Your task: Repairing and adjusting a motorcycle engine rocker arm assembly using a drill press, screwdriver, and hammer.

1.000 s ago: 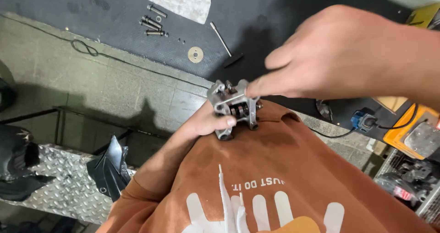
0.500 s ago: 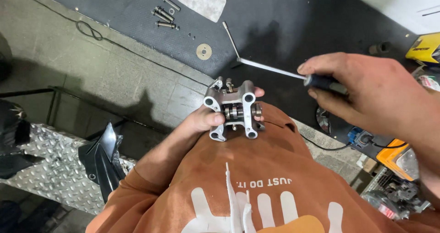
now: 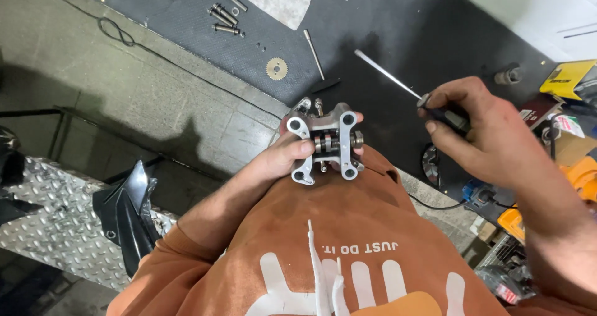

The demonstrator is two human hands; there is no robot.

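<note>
Two hands busy — left hand [image 3: 283, 160] fingers clamped round metal rocker-arm assembly [image 3: 326, 143] against chest; right hand [image 3: 482, 136] gripped screwdriver [image 3: 404, 86], shaft over black mat [image 3: 398, 18].

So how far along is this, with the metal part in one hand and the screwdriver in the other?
Done: bolts, a gear and a pin already lie loose on the mat. In hand: left hand grips the metal assembly; right hand holds the screwdriver, tip off it. Left: the assembly's remaining pieces look attached.
</note>
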